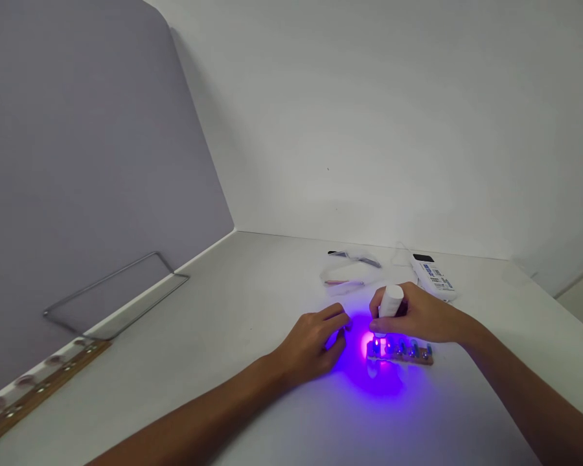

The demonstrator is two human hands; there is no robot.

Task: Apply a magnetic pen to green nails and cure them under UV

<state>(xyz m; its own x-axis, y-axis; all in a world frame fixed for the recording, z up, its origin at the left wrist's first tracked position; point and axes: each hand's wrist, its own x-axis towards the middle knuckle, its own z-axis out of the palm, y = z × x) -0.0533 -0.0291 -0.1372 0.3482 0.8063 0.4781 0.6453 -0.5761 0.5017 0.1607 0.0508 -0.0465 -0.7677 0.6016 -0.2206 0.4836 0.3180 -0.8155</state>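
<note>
Right hand grips one white UV torch over one lit strip; left hand rests loosely curled mid-table.

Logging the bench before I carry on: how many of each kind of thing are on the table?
LED strips: 2, short strip under the purple light, long strip at the left edge
White UV torch in the right hand: 1
White labelled box: 1
Clear bag: 1
Wire stand: 1
Total: 6
</note>
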